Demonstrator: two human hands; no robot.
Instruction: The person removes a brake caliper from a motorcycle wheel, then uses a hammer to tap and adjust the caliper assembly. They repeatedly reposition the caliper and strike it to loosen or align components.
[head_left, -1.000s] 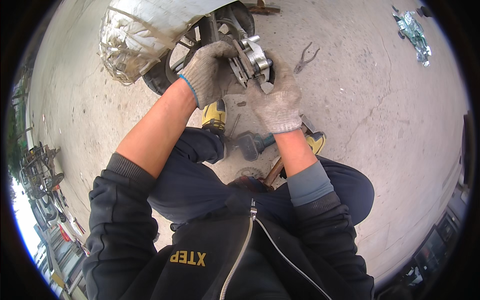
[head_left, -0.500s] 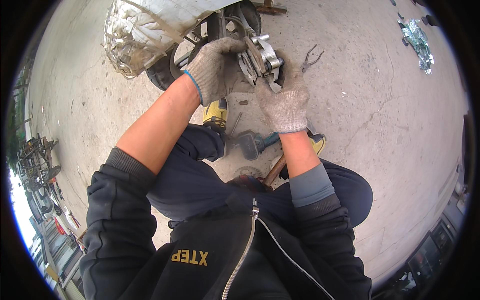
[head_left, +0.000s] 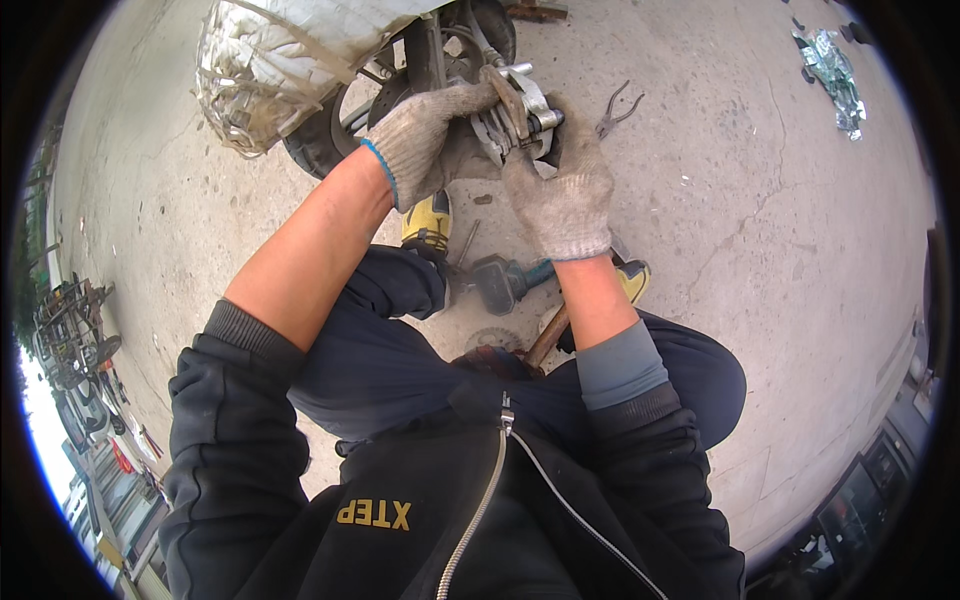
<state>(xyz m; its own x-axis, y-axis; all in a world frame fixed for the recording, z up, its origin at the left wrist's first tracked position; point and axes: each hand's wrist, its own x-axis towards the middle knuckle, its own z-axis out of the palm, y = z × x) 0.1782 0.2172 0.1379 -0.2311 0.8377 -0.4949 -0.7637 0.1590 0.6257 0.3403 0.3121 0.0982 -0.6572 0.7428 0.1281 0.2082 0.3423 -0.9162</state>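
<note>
Gripped by both hands, brake caliper (head_left: 520, 118) stands upright

Mostly covered by the gloved left hand (head_left: 428, 140) and right hand (head_left: 562, 195): the metal brake part (head_left: 520, 112), its lower half out of sight. Half hidden behind the right forearm: a power tool (head_left: 498, 283) and a wooden handle (head_left: 545, 336), its head unseen. Cut off at the top edge: the wheel (head_left: 330, 135) and wrapped bundle (head_left: 280, 60); too small to identify, the debris (head_left: 832, 72) at upper right.

Pliers (head_left: 617, 107) on concrete floor (head_left: 760, 230), crumpled foil scrap (head_left: 832, 72), wooden-handled hammer (head_left: 545, 335).
</note>
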